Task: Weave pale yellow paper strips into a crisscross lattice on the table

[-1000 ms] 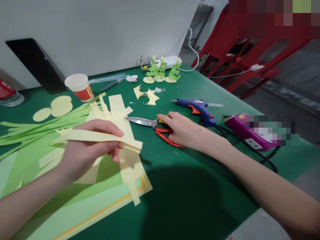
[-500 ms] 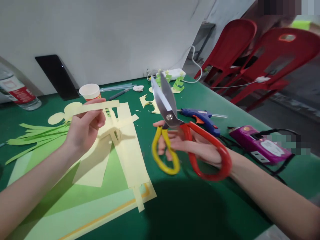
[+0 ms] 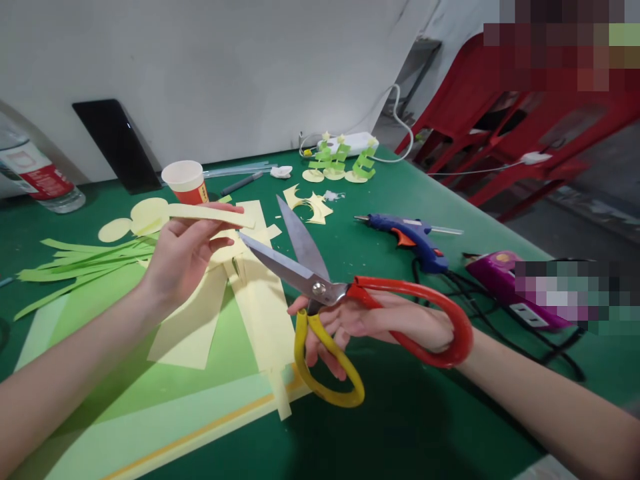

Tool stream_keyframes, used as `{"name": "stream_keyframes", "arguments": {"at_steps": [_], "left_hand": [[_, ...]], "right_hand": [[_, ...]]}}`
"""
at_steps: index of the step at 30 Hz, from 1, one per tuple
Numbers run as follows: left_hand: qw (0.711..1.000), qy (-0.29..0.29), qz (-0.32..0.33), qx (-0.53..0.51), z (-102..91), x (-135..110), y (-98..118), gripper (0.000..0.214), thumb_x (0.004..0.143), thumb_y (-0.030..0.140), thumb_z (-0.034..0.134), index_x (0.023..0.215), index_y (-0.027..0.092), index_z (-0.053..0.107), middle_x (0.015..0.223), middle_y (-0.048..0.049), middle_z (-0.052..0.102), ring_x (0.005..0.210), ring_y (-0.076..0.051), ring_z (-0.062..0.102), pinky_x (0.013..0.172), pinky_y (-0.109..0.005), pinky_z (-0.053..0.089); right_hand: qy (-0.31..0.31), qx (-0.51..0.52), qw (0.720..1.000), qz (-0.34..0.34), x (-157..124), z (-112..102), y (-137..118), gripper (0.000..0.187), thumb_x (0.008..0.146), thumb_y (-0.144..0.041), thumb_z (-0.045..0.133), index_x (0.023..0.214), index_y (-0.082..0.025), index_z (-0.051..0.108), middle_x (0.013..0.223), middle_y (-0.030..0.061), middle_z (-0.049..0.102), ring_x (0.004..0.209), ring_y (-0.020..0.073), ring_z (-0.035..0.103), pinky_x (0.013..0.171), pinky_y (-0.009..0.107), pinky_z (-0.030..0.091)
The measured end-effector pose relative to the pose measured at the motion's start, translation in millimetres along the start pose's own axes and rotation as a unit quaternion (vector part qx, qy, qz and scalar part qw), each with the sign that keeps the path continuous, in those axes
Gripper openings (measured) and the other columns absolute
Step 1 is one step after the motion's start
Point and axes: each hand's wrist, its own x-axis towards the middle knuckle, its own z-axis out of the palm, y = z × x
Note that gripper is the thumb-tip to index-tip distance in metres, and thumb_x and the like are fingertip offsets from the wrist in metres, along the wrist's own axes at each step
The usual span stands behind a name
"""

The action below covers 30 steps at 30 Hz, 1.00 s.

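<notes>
My left hand [image 3: 183, 257] pinches a pale yellow paper strip [image 3: 213, 214] and holds it level above the table. My right hand [image 3: 373, 323] grips large scissors [image 3: 320, 288] with one red and one yellow handle loop. The steel blades are spread apart and point left toward the strip's right end, a short way from it. Below both hands lie yellow paper sheets and strips [image 3: 260, 293] on larger light green sheets [image 3: 125, 393].
A green table [image 3: 400, 413] carries green paper strips [image 3: 75, 267], yellow circles [image 3: 143, 217], a paper cup [image 3: 187, 181], a blue glue gun [image 3: 413, 235], a purple device [image 3: 505, 287] with cables, small paper trees [image 3: 340, 160], a water bottle [image 3: 37, 183] and a black phone [image 3: 117, 143]. Red chairs [image 3: 500, 133] stand right.
My right hand picked the scissors up off the table, then swung the spread blades from upright to pointing left at the strip. My left hand lifted the strip higher.
</notes>
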Motion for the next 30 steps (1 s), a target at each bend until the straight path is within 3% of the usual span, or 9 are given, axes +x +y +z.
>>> {"name": "stream_keyframes", "arguments": {"at_steps": [14, 18, 21, 26, 30], "left_hand": [[0.992, -0.078, -0.091, -0.036, 9.0, -6.9, 4.4, 0.022, 0.072, 0.010, 0.053, 0.084, 0.014, 0.071, 0.077, -0.0021, 0.071, 0.068, -0.011, 0.062, 0.064, -0.020, 0.049], [0.991, -0.101, -0.092, -0.008, 11.6, -9.1, 4.8, 0.018, 0.077, 0.026, 0.057, 0.086, 0.017, 0.071, 0.084, -0.0013, 0.069, 0.079, -0.014, 0.061, 0.072, -0.023, 0.049], [0.992, -0.092, -0.085, 0.034, 14.0, -11.0, 2.3, 0.020, 0.078, 0.036, 0.059, 0.080, 0.021, 0.071, 0.085, 0.0012, 0.067, 0.079, -0.012, 0.059, 0.069, -0.020, 0.047], [0.988, -0.063, -0.105, 0.089, 20.2, -17.8, 1.5, 0.005, 0.074, 0.021, 0.066, 0.072, 0.021, 0.071, 0.081, 0.0024, 0.064, 0.074, -0.009, 0.056, 0.065, -0.018, 0.044], [0.981, -0.055, -0.123, 0.143, 21.8, -22.2, 1.3, 0.003, 0.070, 0.022, 0.071, 0.072, 0.022, 0.070, 0.075, 0.0010, 0.065, 0.072, -0.012, 0.056, 0.065, -0.022, 0.041]], "right_hand": [[0.000, 0.004, 1.000, 0.000, 1.0, -3.7, 2.8, 0.043, 0.081, -0.017, 0.040, 0.124, -0.018, 0.038, 0.099, 0.0113, 0.064, 0.070, 0.0195, 0.064, 0.063, 0.032, 0.041], [0.000, 0.000, 1.000, 0.006, 0.7, -3.2, 1.8, 0.043, 0.082, -0.019, 0.041, 0.125, -0.017, 0.037, 0.099, 0.0112, 0.064, 0.071, 0.0186, 0.064, 0.063, 0.030, 0.042], [-0.011, -0.003, 1.000, 0.009, 0.9, -2.9, 2.8, 0.042, 0.084, -0.022, 0.041, 0.125, -0.015, 0.036, 0.101, 0.0126, 0.064, 0.071, 0.0168, 0.064, 0.062, 0.028, 0.043], [-0.027, -0.003, 0.999, 0.021, 1.4, -2.9, 4.2, 0.040, 0.087, -0.024, 0.040, 0.125, -0.015, 0.035, 0.098, 0.0124, 0.064, 0.071, 0.0148, 0.064, 0.063, 0.025, 0.044], [-0.024, -0.022, 0.999, 0.029, 0.1, -1.5, 1.6, 0.044, 0.088, -0.035, 0.039, 0.126, -0.015, 0.035, 0.099, 0.0131, 0.062, 0.073, 0.0165, 0.063, 0.065, 0.028, 0.045]]}}
